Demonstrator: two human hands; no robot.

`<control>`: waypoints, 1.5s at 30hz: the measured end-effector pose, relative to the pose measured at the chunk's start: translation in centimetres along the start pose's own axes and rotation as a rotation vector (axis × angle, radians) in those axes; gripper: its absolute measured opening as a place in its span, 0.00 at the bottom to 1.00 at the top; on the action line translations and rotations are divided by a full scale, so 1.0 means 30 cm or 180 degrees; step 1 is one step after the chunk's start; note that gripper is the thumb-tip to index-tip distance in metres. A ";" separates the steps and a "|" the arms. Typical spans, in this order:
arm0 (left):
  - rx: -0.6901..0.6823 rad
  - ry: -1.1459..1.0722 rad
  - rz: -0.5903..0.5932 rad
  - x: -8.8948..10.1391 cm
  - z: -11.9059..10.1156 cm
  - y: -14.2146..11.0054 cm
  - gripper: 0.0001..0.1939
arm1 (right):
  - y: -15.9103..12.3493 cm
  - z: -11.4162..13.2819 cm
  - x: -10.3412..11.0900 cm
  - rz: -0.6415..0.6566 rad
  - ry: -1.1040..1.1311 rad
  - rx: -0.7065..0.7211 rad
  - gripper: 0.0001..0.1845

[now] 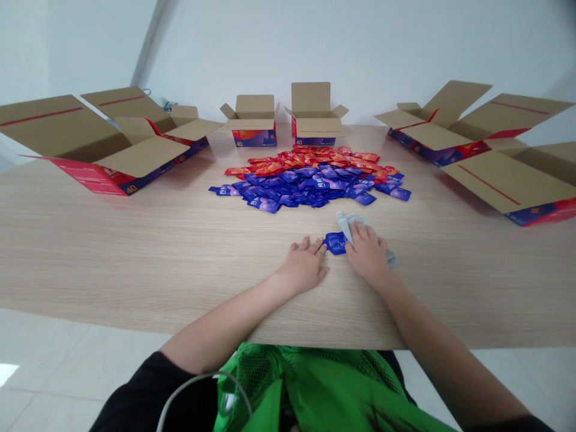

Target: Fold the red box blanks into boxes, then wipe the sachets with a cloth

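White figures "40" are showing on the two back boxes, the left one (254, 138) and the right one (315, 141), and on the near left box (130, 188); all three are standing with their flaps open. White lettering is running over the blue packets (294, 189) and the red packets (315, 157) heaped behind them, too small to read surely. A single blue packet (335, 243) is lying between the hands, nearer than the heap. The left hand (306, 264) is resting flat, fingers slightly spread, their tips touching the packet's left end. The right hand (368, 251) is lying over a pale cloth (345, 220) at the packet's right end; whether its fingers are gripping the cloth, one cannot tell. The pale wood-grain surface (135, 258) is carrying everything, a plain whitish wall (382, 48) is rising behind, and light tiles are covering the floor (67, 360).
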State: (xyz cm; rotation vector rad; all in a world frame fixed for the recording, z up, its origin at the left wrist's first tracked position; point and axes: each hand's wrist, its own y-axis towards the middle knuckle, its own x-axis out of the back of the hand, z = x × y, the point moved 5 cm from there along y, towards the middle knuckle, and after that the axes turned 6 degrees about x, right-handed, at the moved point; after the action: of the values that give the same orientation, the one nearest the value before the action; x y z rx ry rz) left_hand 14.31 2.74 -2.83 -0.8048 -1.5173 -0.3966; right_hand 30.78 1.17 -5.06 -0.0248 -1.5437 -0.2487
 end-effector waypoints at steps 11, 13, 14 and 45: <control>0.0002 0.0004 -0.0063 0.001 -0.002 -0.001 0.33 | -0.016 0.095 0.012 -0.0267 -0.0150 0.0168 0.29; 0.0003 0.0002 -0.0092 0.004 -0.004 -0.003 0.32 | -0.020 0.127 0.015 -0.0255 -0.0106 0.0408 0.29; 0.0002 0.0002 -0.0108 0.006 -0.005 -0.004 0.32 | -0.022 0.145 0.015 -0.0229 -0.0062 0.0568 0.29; -0.0014 -0.0017 -0.0085 0.007 0.001 -0.002 0.31 | -0.035 0.133 0.015 -0.0048 0.0161 0.0688 0.30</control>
State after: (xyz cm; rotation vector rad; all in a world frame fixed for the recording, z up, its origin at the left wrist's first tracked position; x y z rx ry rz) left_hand 14.26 2.78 -2.63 -0.7902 -1.5338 -0.4179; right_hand 26.68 0.77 -4.64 0.1622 -1.5136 -0.0927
